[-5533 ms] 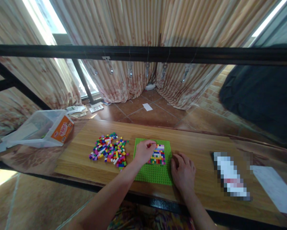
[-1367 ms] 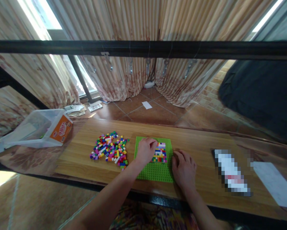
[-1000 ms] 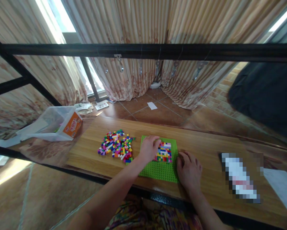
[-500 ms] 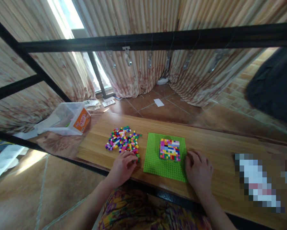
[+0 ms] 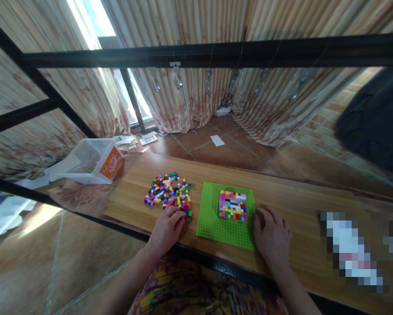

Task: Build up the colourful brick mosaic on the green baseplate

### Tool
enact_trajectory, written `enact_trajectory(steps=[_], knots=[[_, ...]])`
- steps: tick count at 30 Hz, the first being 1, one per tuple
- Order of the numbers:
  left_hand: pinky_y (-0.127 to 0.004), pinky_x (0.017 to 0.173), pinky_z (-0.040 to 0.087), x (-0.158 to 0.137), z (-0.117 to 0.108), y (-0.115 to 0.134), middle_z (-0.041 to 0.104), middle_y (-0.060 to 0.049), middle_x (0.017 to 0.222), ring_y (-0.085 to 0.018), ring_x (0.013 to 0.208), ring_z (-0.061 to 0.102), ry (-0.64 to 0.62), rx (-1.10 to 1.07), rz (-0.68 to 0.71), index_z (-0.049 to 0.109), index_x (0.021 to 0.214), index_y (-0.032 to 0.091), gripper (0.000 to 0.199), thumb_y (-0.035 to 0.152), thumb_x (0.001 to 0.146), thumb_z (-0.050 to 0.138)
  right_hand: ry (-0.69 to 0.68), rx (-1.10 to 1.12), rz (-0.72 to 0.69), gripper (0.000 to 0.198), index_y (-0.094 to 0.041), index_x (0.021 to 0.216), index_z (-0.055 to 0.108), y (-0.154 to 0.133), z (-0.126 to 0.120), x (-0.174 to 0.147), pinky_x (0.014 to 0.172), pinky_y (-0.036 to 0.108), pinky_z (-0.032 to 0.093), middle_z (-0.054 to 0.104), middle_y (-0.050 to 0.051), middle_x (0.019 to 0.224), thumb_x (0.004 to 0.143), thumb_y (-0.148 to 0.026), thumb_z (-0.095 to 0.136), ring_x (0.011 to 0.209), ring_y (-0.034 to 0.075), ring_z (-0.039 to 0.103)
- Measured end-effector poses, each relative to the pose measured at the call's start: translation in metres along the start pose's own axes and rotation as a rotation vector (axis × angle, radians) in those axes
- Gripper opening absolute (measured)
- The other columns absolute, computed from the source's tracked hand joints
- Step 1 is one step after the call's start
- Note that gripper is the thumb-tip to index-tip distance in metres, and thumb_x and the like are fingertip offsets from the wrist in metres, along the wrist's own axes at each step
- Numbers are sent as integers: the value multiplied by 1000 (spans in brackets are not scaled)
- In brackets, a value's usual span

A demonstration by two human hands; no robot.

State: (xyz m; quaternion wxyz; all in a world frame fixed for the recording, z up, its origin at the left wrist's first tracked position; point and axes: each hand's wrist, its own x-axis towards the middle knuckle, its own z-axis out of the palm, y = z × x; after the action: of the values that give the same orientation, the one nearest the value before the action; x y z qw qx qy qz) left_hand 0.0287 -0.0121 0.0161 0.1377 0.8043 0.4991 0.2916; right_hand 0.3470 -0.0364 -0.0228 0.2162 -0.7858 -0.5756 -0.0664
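My left hand (image 5: pixel 168 227) is at the near edge of a loose pile of small coloured toy bricks (image 5: pixel 165 189). Its fingers are curled together beside a few green and red bricks; whatever they pinch, if anything, is hidden. A green studded baseplate (image 5: pixel 212 229) lies flat to the right of the pile. On it stands a square block of many-coloured bricks (image 5: pixel 233 204), set in rows. My right hand (image 5: pixel 273 232) rests on the table against the baseplate's right edge, fingers bent inward, their tips partly hidden.
The wooden table (image 5: pixel 133 175) extends to both sides. A clear plastic box (image 5: pixel 85 175) with an orange label sits at its left end. On the right lies a blurred-out item (image 5: pixel 352 249). A black metal bar (image 5: pixel 196 54) crosses beyond the table, with curtains behind.
My left hand has shifted slightly left and back from the loose bricks, uncovering a few of them. My right hand and the baseplate have stayed in place.
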Motion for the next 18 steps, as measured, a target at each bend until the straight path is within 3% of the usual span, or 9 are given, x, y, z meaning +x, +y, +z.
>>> enact_trajectory(steps=[8,18], knots=[[-35,89,53,-6,2,3,64,-7,103,-20,101,61,55,2,-26,62,101,20,15,19,89,53,12,8,-15,33,-21,109,64,2,1,0,88,42,36,60,9,122,89,-35,43,107,28,49],[-38,84,53,1,8,14,63,-5,96,-20,92,59,-6,89,40,64,88,21,12,15,87,53,1,8,-7,33,-21,108,65,0,0,0,88,42,35,60,9,121,89,-35,42,106,28,49]])
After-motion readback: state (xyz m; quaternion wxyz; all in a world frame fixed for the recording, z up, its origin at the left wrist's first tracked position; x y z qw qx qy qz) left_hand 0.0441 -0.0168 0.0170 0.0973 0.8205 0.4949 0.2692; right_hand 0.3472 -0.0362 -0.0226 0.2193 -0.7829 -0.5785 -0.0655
